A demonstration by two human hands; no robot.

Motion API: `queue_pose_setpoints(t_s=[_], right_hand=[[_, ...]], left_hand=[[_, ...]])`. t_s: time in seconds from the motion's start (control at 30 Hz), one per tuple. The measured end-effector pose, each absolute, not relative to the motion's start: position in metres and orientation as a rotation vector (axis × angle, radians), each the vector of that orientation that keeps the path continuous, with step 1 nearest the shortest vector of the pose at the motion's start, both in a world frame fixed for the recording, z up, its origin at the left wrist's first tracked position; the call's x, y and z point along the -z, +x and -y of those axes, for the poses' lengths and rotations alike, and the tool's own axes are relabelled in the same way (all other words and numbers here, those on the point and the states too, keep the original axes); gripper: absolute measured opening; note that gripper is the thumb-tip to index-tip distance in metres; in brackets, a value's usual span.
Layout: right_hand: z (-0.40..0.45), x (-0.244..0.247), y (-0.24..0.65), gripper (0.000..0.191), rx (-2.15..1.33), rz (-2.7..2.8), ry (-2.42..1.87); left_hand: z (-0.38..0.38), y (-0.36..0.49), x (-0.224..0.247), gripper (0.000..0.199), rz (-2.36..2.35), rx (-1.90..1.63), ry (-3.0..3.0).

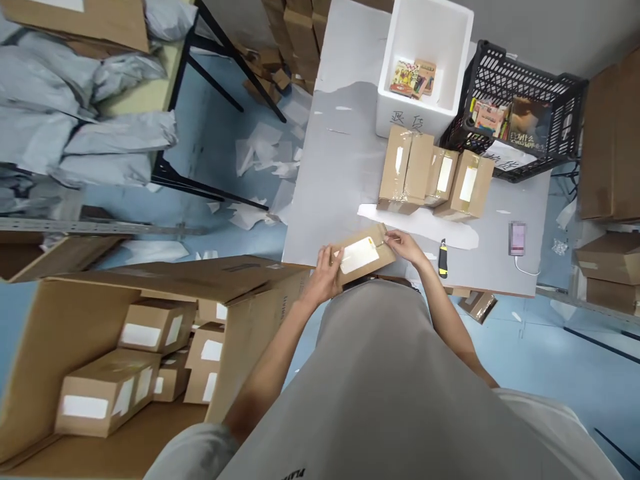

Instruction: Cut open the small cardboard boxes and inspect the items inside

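Note:
A small brown cardboard box [357, 267] with a white label is at the table's front edge, close to my body. My left hand [326, 272] grips its left end, fingers on the top and side. At the box's upper right corner my right hand [404, 245] pinches the edge, where a strip of tape or a flap seems to be; the detail is too small to tell. A yellow and black utility knife [443, 259] lies on the table to the right of my right hand. Three taped boxes [467, 187] stand behind, beyond a white sheet [420, 225].
The grey table [333, 167] bears a white foam bin [425, 120], a black crate [523, 83] with books, and a phone [517, 239] on a cable. A large carton [250, 340] holding several labelled boxes stands at the lower left. Grey parcels [120, 133] fill the left table.

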State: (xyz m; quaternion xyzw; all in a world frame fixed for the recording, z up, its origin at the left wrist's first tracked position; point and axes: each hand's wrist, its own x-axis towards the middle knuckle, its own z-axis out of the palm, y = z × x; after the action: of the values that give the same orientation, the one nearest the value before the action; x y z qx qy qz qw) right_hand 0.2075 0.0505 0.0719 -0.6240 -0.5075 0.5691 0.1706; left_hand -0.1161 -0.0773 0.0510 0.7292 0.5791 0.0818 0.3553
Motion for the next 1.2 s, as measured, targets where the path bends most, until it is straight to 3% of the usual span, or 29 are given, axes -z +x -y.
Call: queue_pose_setpoints(t_s=[0.23, 0.43, 0.7, 0.93, 1.13, 1.2], right_hand=[[-0.028, -0.050, 0.255, 0.027, -1.474, 1.356, -1.950], [0.000, -0.041, 0.278, 0.029, -1.564, 1.277, -1.929], [0.019, -0.054, 0.263, 0.063, -1.583, 1.274, -1.878], [0.013, -0.090, 0.279, 0.043, -1.404, 1.642, -2.077], [0.009, -0.107, 0.276, 0.038, -1.421, 1.848, -2.310], [0.008, -0.109, 0.274, 0.040, -1.416, 1.853, -2.367]], left_hand=[[0.049, -0.072, -0.039, 0.126, -1.396, -0.327, 1.864], [0.040, -0.058, -0.021, 0.134, -1.653, -0.569, 1.483], [0.053, -0.057, -0.012, 0.136, -1.773, -0.615, 1.132], [0.052, -0.046, -0.032, 0.126, -1.602, -0.635, 1.323], [0.057, -0.025, -0.032, 0.155, -1.629, -0.543, 1.218], [0.056, -0.019, -0.032, 0.155, -1.683, -0.543, 1.132]])
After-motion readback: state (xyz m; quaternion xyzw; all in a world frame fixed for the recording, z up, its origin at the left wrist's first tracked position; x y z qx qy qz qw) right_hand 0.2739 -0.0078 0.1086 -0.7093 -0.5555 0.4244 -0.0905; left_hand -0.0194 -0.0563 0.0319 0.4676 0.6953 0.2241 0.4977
